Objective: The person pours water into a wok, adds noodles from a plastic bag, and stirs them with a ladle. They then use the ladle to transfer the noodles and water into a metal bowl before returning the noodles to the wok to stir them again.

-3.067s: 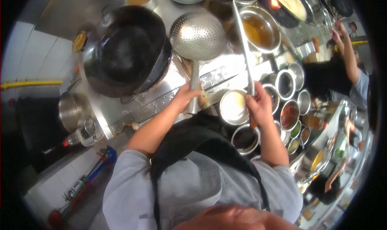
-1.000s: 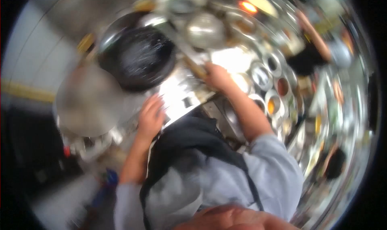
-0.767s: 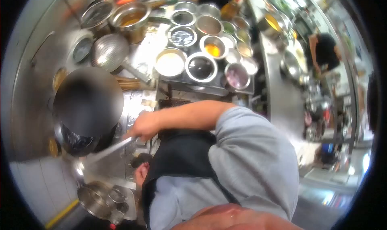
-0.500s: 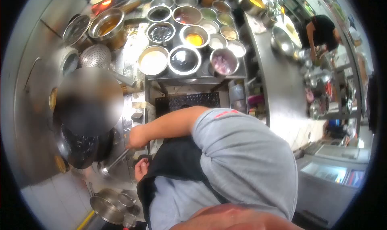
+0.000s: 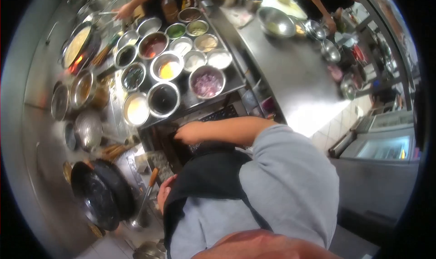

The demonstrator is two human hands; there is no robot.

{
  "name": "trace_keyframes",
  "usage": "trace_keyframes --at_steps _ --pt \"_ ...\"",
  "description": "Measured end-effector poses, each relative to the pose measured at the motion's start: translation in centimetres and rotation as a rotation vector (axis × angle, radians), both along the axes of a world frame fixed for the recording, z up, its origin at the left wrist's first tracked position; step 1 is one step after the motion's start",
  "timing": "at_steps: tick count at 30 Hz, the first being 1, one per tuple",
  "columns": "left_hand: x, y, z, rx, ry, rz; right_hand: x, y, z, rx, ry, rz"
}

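My right hand [image 5: 188, 133] reaches across in front of my black apron, off the front edge of the bowl table. It is seen from the back, with its fingers turned down and mostly hidden. My left hand [image 5: 165, 191] hangs beside the apron, partly covered by it. Its visible fingers are loosely apart, with nothing seen in them. Just left of that hand lies a ladle [image 5: 147, 191] with a wooden handle, and no hand touches it. Two dark woks [image 5: 97, 197] stand tilted together at the left.
Steel bowls of sauces, powders and chopped purple onion [image 5: 207, 82] crowd the table. A pan over flame [image 5: 77, 47] is at upper left, near another person's hand [image 5: 123, 12]. Pots [image 5: 83, 88] and a strainer [image 5: 87, 131] line the left. A steel counter [image 5: 277, 63] runs right.
My right hand has let go of the ladle and moved right, towards the table's front edge. The view has turned, and another person's arm now shows at the top left.
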State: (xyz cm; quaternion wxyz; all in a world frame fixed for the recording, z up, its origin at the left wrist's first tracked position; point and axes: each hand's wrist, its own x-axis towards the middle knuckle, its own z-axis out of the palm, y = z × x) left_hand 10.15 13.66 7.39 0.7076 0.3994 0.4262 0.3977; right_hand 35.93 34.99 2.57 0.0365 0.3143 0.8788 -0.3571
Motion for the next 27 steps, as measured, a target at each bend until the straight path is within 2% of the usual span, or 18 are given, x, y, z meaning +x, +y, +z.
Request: trace_keyframes --at_steps 1,2,4,6,8,10,11,12,14,16,18,20,24,26,27 --pt "0.6 1.1 -0.8 -0.054 0.038 -0.050 4.2 0.3 0.8 0.001 -0.077 -0.081" --pt "2.2 2.3 0.5 -0.049 0.041 -0.071 8.4 0.1 1.6 0.000 -0.155 -0.160" --pt "6.6 5.1 4.2 -0.068 0.141 -0.119 16.8 -0.8 -1.7 0.154 -0.157 -0.250" --pt "9.5 7.7 5.2 0.031 0.126 -0.196 24.1 -3.2 -1.9 0.261 -0.168 -0.352" --pt "12.5 9.9 6.4 0.121 0.109 -0.269 29.8 -5.0 -3.0 0.138 -0.352 -0.335" --pt "16.1 11.9 8.4 0.196 0.120 -0.309 32.5 -6.5 1.2 0.036 -0.378 -0.409" --pt "17.8 12.9 9.6 0.194 0.121 -0.319 33.5 -6.9 2.7 -0.058 -0.402 -0.465" --pt "19.5 13.9 10.7 0.186 0.130 -0.352 34.3 -7.1 1.5 -0.061 -0.400 -0.471" --pt "22.1 15.6 11.4 0.175 0.147 -0.391 34.8 -7.7 -1.3 0.213 -0.264 -0.418" --pt "23.9 17.2 11.3 0.309 0.156 -0.508 35.1 -7.9 -2.4 0.213 -0.261 -0.393" --pt "25.4 17.9 11.5 0.330 0.169 -0.530 35.3 -7.5 -2.0 0.218 -0.268 -0.350" --pt "26.1 18.2 11.6 0.349 0.180 -0.552 35.3 -7.6 -1.4 0.140 -0.271 -0.363" --pt "26.0 18.2 11.6 0.337 0.176 -0.573 35.3 -8.1 -2.7 0.155 -0.233 -0.404" --pt "25.4 18.1 11.6 0.335 0.175 -0.574 35.2 -8.2 -1.9 0.329 -0.089 -0.401" --pt "25.2 18.2 11.6 0.366 0.159 -0.589 35.0 -8.3 -1.0 0.335 -0.094 -0.401"
